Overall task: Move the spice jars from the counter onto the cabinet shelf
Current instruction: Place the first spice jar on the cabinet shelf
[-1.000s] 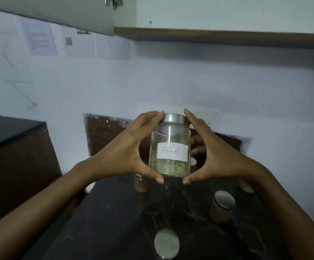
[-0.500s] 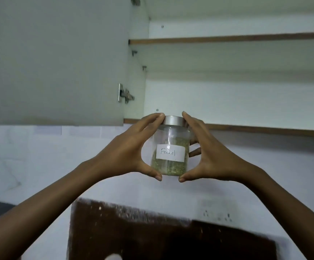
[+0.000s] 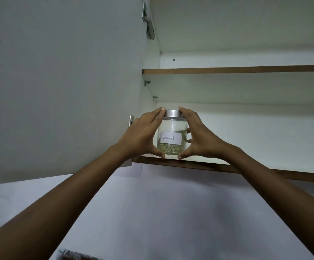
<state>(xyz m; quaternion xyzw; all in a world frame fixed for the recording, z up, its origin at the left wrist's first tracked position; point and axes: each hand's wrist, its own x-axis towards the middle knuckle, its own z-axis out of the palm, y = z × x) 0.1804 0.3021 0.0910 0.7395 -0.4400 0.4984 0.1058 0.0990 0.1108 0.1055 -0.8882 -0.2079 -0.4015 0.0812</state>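
Looking up from below at an open white wall cabinet, its large pale grey door swung out to the left on silver metal hinges. Inside, two white shelves with brown wooden front edges run across: an upper shelf and a lower cabinet shelf. A plain pale wall fills the space beneath.

Two bare forearms reach up from the bottom corners. The left hand and the right hand cup a small clear glass spice jar with a silver metal lid between them. The jar stands upright at the front left of the lower shelf; whether its base touches the shelf cannot be told.

A white paper label on the jar reads "Fennel" in handwriting. Greenish seeds fill its lower part.

The fingers of both hands are clamped on the jar: forefingers pressing the lid's sides, thumbs meeting under the front of its base.
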